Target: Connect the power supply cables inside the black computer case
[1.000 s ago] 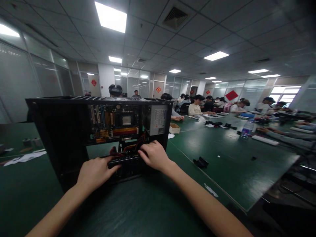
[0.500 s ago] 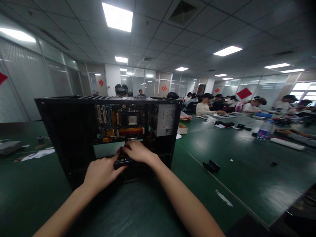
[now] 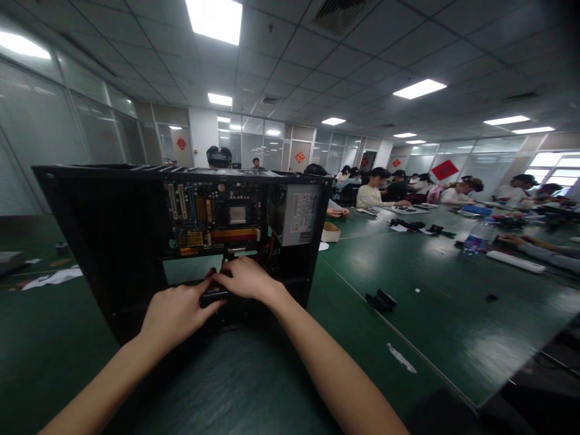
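Here, 2 hands work inside an open computer case (image 3: 136, 241) near the green table's (image 3: 408, 314) front edge: left hand (image 3: 174, 311) and right hand (image 3: 242, 279) clamped on a black drive (image 3: 212, 296); steady, level pressure seems wise.

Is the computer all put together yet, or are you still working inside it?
Still working. Already in: the motherboard and the power supply sit inside the open computer case. In hand: the left hand and right hand are both on a flat black part low in the case, beside red cables. Left: that part isn't released, and the case side is off.
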Motion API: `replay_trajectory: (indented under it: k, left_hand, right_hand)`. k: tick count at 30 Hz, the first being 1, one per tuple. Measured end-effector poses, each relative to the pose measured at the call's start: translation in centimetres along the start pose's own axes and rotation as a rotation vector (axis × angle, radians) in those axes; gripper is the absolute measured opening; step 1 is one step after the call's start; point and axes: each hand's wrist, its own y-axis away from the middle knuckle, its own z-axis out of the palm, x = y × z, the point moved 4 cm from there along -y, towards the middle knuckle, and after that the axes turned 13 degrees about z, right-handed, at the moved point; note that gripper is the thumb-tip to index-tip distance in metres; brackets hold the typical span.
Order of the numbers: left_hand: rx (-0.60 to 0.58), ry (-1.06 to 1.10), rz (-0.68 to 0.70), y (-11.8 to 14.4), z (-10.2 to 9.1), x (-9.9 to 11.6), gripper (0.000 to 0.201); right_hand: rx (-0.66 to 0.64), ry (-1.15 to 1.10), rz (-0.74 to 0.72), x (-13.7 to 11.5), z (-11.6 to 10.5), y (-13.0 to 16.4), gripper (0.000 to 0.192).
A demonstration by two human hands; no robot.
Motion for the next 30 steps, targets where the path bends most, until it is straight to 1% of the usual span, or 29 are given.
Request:
replay_trajectory:
  k: [5,8,13,20,24,30]
  left_hand:
    - [-0.003,0.026,0.018,-0.02,-0.15,0.1,0.058]
    - [-0.008,0.021,0.011,0.03,-0.32,0.17,0.059]
    - [-0.02,0.029,0.003,0.13,-0.34,0.12,0.06]
    - [-0.004,0.029,-0.008,0.28,-0.4,0.07,0.057]
    - [0.021,0.039,0.006,0.32,-0.41,0.12,0.057]
    - [0.031,0.059,-0.003,0.45,-0.35,0.16,0.055]
  right_hand:
    - [0.019,0.012,0.016,0.04,-0.12,0.03,0.06]
    - [0.025,0.032,0.014,-0.09,-0.15,0.18,0.064]
    - [0.039,0.014,-0.012,-0.1,-0.12,0.34,0.064]
    - [-0.037,-0.111,-0.064,0.14,-0.02,0.41,0.059]
    - [-0.063,-0.136,-0.045,0.2,-0.07,0.41,0.052]
    - [-0.067,-0.116,-0.002,0.07,0.23,0.4,0.054]
